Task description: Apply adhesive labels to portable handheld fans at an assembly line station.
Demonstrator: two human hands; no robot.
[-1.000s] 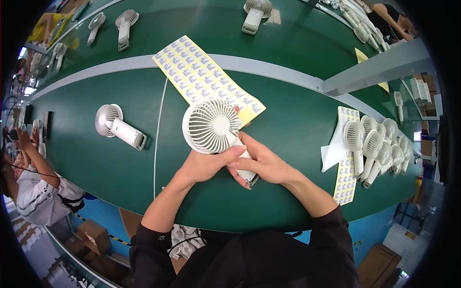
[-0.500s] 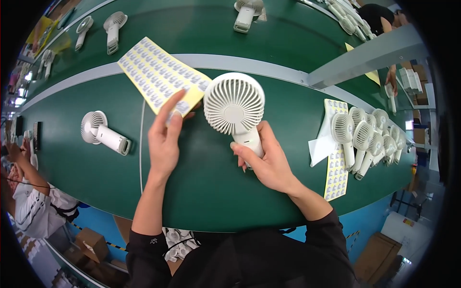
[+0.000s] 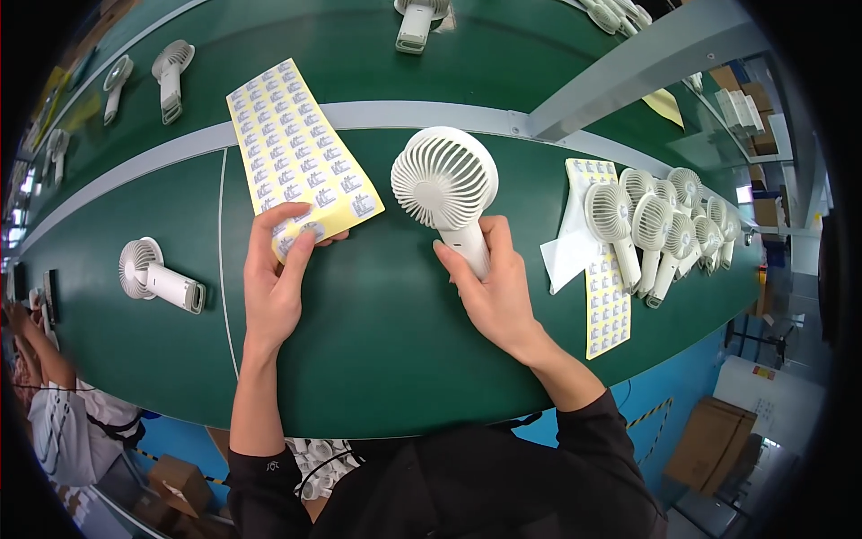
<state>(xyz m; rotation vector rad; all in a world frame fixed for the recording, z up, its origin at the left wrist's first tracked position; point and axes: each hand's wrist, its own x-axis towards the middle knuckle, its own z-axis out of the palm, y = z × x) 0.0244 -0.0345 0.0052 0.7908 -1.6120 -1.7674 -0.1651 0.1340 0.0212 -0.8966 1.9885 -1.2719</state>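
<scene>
A white handheld fan (image 3: 444,180) is gripped by its handle in my right hand (image 3: 496,292), its round slatted head pointing up and away from me. My left hand (image 3: 277,283) pinches the near end of a yellow sheet of stickers (image 3: 301,144), with the thumb on top and fingers partly behind. Rows of small silver-grey labels cover that sheet, and it slants up over the grey rail. Between the fan and the sheet there is a gap. Another white fan (image 3: 162,278) lies on the green table (image 3: 395,359), left of my left hand.
On the right lie several white fans (image 3: 651,225) in a cluster, beside another sticker sheet (image 3: 608,310) and white paper (image 3: 567,251). A grey rail (image 3: 359,115) and slanted post (image 3: 628,72) border a green surface carrying more fans (image 3: 171,81). A person (image 3: 67,422) works at far left.
The sticker sheet has swung more upright and away from the fan, as my left hand shifted left and lower. The fan in my right hand has turned slightly. The whole view has shifted.
</scene>
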